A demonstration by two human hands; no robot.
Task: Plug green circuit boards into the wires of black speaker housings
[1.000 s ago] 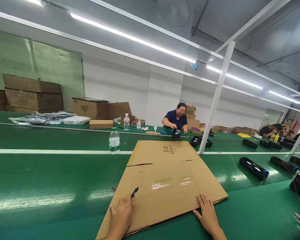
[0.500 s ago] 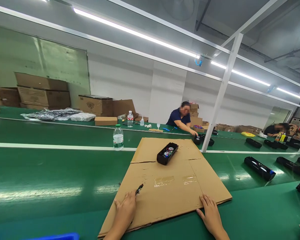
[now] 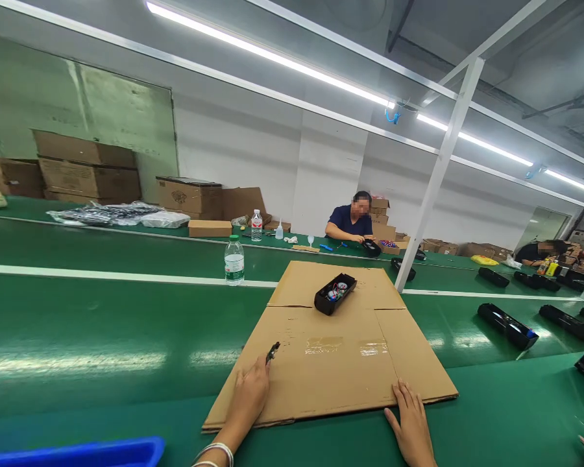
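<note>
A flattened cardboard sheet (image 3: 340, 370) lies on the green work surface. My left hand (image 3: 252, 389) is over its left part, fingers closed on a small dark tool (image 3: 273, 351) whose tip points up and away. My right hand (image 3: 409, 415) rests on the sheet's near right edge, fingers spread, holding nothing. On the far part of the sheet sits an open black housing (image 3: 335, 294), turned at a slant, with wires and round parts showing inside. It is apart from both hands.
Behind the sheet stands a green-capped bottle (image 3: 234, 261). A white post (image 3: 440, 175) rises at the right. Black housings (image 3: 507, 324) line the right side. A blue tray (image 3: 78, 454) is at the lower left. Across the line, a person (image 3: 349, 222) handles a black part.
The view has shifted slightly. My left hand has moved a little forward with the tool, and its bracelets now show. Across the line, the person has drawn a black part closer.
</note>
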